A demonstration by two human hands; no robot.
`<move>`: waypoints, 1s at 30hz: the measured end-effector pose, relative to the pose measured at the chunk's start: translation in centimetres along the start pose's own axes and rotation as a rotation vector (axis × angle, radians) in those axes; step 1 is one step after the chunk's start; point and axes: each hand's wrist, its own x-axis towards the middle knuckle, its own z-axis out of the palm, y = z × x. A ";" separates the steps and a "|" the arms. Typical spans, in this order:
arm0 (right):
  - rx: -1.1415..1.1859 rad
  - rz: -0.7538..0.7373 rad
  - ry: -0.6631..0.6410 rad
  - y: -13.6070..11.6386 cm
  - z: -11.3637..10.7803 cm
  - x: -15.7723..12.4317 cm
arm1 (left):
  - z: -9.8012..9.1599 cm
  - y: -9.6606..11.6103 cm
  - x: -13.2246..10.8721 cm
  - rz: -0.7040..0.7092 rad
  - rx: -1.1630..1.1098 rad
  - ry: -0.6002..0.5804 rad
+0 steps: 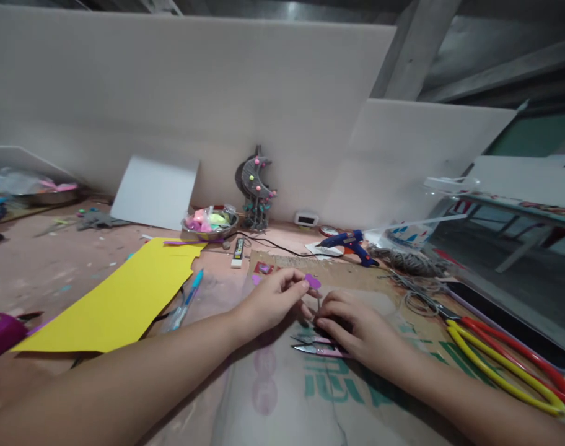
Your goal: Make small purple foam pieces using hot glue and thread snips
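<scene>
My left hand (274,298) pinches a small purple paper heart (312,281) between thumb and fingertips, just above a printed sack sheet (310,384). A thin thread seems to hang from the heart toward my right hand (352,325). That hand lies curled on the sheet with its fingers pressed together; what it holds is hidden. Small pink thread snips (316,345) lie on the sheet, partly under the right hand.
A yellow paper sheet (119,297) and a blue pen (187,300) lie at left. A blue glue gun (350,243), a metal bowl of coloured bits (210,222) and a moon ornament (257,186) stand behind. Red-and-yellow scissors (505,359) lie at right beside twine (410,263).
</scene>
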 end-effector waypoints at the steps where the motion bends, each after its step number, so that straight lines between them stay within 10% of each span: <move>1: 0.018 0.009 -0.009 0.0 0.1 0.2 | 0.1 0.0 0.0 -0.027 -0.063 -0.039; 8: 0.026 0.133 0.021 2.0 -2.8 0.3 | 0.3 -0.6 -0.2 0.014 0.002 -0.011; 14: -0.168 0.461 0.395 11.2 -6.8 1.1 | -0.5 -0.4 -0.5 0.157 0.563 0.099; 18: -0.025 0.526 0.326 15.4 -7.1 3.0 | -0.7 -0.2 -0.5 0.171 0.603 0.156; 30: -0.053 0.615 0.252 16.1 -5.5 6.4 | -0.8 -0.6 -0.1 0.095 0.449 0.166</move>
